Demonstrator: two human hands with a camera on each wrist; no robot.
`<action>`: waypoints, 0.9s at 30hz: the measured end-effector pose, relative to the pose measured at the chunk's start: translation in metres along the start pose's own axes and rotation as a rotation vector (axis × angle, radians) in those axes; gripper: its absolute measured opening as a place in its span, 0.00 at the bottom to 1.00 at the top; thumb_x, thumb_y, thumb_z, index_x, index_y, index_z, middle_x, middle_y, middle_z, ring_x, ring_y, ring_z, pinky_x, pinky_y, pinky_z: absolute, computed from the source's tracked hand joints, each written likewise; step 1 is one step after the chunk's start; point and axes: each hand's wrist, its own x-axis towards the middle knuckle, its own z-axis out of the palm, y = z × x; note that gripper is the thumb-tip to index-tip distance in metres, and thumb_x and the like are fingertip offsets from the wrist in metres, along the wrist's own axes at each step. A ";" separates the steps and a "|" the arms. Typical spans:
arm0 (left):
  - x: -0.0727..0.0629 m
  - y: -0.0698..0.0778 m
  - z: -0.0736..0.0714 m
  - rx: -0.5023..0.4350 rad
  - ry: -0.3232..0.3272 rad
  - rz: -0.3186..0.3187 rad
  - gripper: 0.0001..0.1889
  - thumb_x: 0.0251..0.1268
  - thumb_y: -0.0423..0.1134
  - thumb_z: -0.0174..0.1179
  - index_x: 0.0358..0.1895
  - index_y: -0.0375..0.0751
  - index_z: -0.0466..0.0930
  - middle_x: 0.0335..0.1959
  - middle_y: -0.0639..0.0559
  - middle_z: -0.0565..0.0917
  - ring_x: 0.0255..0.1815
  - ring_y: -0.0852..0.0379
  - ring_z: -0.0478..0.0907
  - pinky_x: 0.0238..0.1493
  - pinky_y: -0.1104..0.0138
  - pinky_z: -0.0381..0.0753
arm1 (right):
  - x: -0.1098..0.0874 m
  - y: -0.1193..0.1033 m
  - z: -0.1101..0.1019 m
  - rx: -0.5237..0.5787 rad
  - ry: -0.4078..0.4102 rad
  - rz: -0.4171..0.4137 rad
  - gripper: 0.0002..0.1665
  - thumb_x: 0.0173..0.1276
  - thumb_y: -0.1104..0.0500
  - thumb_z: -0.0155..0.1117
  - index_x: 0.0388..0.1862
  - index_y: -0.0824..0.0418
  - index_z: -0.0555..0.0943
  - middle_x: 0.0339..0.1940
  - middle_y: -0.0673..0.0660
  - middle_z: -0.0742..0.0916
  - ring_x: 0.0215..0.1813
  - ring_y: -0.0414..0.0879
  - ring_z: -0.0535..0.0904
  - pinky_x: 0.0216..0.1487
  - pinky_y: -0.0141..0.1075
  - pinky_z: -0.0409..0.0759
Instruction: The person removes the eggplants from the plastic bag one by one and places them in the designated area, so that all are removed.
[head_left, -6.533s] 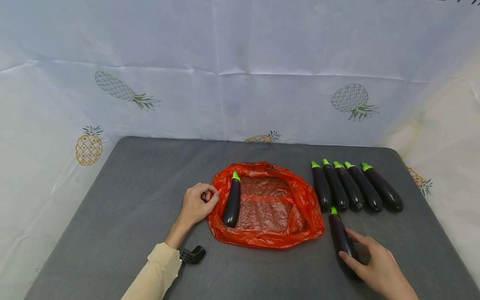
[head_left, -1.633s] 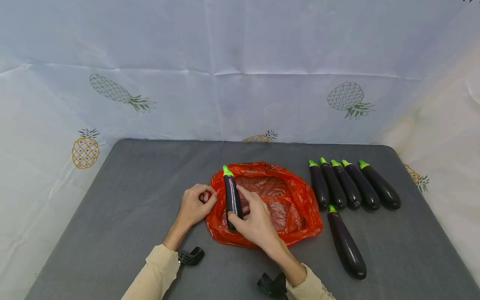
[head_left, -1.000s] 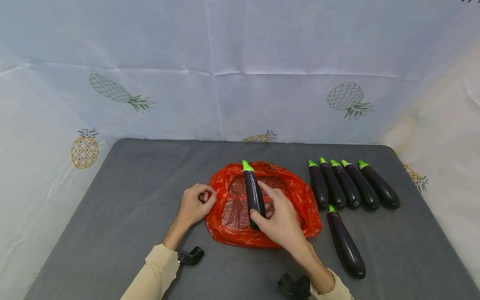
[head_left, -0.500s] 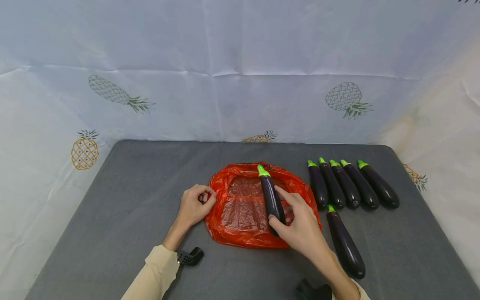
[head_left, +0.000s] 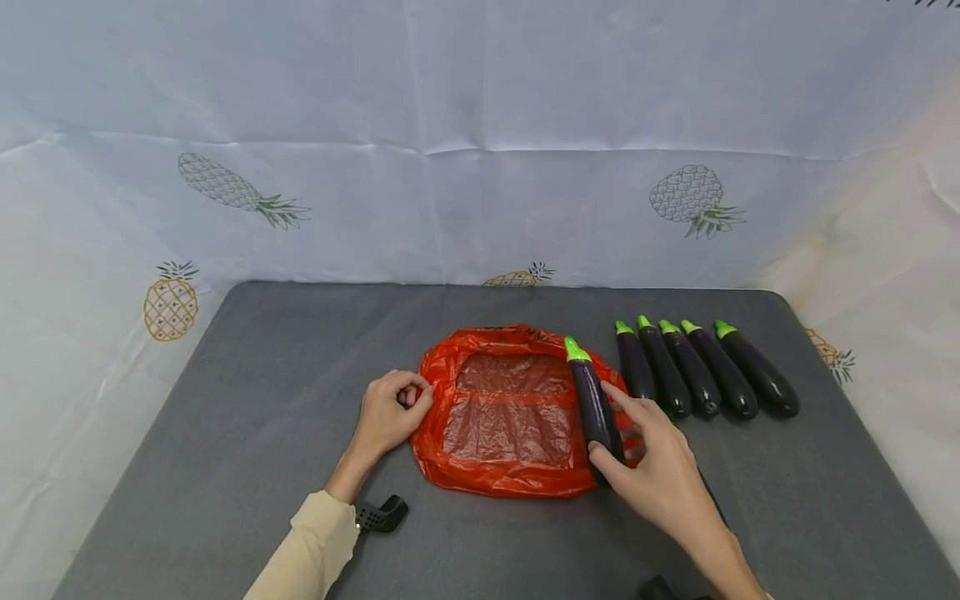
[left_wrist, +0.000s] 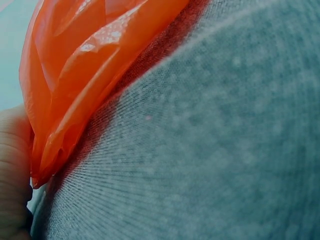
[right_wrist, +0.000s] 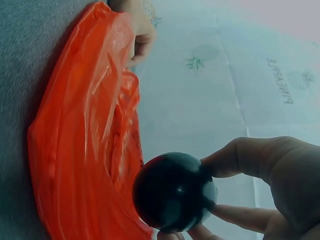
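In the head view, my right hand [head_left: 663, 475] grips an eggplant [head_left: 591, 400] with a green stem end, thumb on one side and fingers on the other. It is held above the right rim of a red plastic bag [head_left: 480, 482], whose mouth is spread wide. The right wrist view shows the round bottom end of the eggplant [right_wrist: 172, 192] between thumb and fingers, beside the bag [right_wrist: 75, 150]. My left hand [head_left: 392, 410] pinches the bag's left edge. The left wrist view has the bag's gathered plastic [left_wrist: 75, 75] at the thumb [left_wrist: 14, 170].
Several eggplants [head_left: 690, 371] lie side by side at the table's back right. Another lies nearer, mostly hidden behind my right hand and forearm. Grey cloth covers the table [head_left: 285, 367]. A white curtain with pineapple prints [head_left: 450, 208] stands behind.
Earlier, my right hand let go of one eggplant at the right and gripped the one in the bag. That eggplant has since been lifted and moved rightward. My left hand stays put.
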 end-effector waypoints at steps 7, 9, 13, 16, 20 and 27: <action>0.000 0.001 0.000 -0.008 -0.012 -0.021 0.07 0.55 0.30 0.70 0.25 0.45 0.82 0.15 0.57 0.71 0.20 0.66 0.64 0.25 0.71 0.66 | -0.012 0.020 -0.019 -0.088 0.063 0.003 0.43 0.56 0.63 0.77 0.72 0.54 0.74 0.53 0.61 0.84 0.32 0.39 0.78 0.32 0.30 0.80; -0.001 0.001 0.000 -0.007 -0.014 -0.023 0.07 0.55 0.30 0.70 0.25 0.45 0.82 0.15 0.58 0.71 0.21 0.66 0.64 0.26 0.71 0.66 | -0.015 0.027 -0.025 -0.118 0.081 0.019 0.44 0.55 0.63 0.78 0.72 0.55 0.74 0.52 0.62 0.84 0.33 0.41 0.79 0.32 0.30 0.80; -0.001 0.001 0.000 -0.009 -0.011 -0.023 0.07 0.55 0.30 0.70 0.25 0.45 0.82 0.15 0.58 0.71 0.20 0.66 0.64 0.25 0.71 0.66 | -0.021 0.042 -0.036 -0.140 0.101 0.060 0.46 0.54 0.63 0.79 0.73 0.57 0.73 0.53 0.66 0.83 0.35 0.47 0.83 0.31 0.29 0.80; -0.001 0.000 0.001 -0.007 -0.010 -0.022 0.07 0.55 0.30 0.70 0.25 0.45 0.82 0.15 0.58 0.71 0.20 0.66 0.64 0.26 0.71 0.66 | -0.024 0.051 -0.042 -0.155 0.111 0.087 0.47 0.54 0.63 0.80 0.74 0.58 0.72 0.54 0.69 0.83 0.34 0.49 0.84 0.30 0.29 0.80; 0.000 0.000 0.001 -0.004 -0.012 -0.026 0.07 0.55 0.30 0.70 0.25 0.45 0.82 0.15 0.58 0.71 0.20 0.66 0.64 0.26 0.72 0.66 | -0.027 0.060 -0.051 -0.173 0.111 0.117 0.47 0.55 0.62 0.79 0.74 0.59 0.71 0.55 0.71 0.82 0.34 0.49 0.84 0.30 0.28 0.79; -0.001 -0.002 0.001 -0.005 -0.010 -0.028 0.08 0.55 0.30 0.70 0.25 0.45 0.82 0.15 0.58 0.70 0.20 0.66 0.64 0.26 0.72 0.66 | -0.033 0.072 -0.060 -0.210 0.088 0.159 0.47 0.57 0.62 0.79 0.75 0.61 0.70 0.56 0.72 0.80 0.33 0.47 0.83 0.29 0.31 0.80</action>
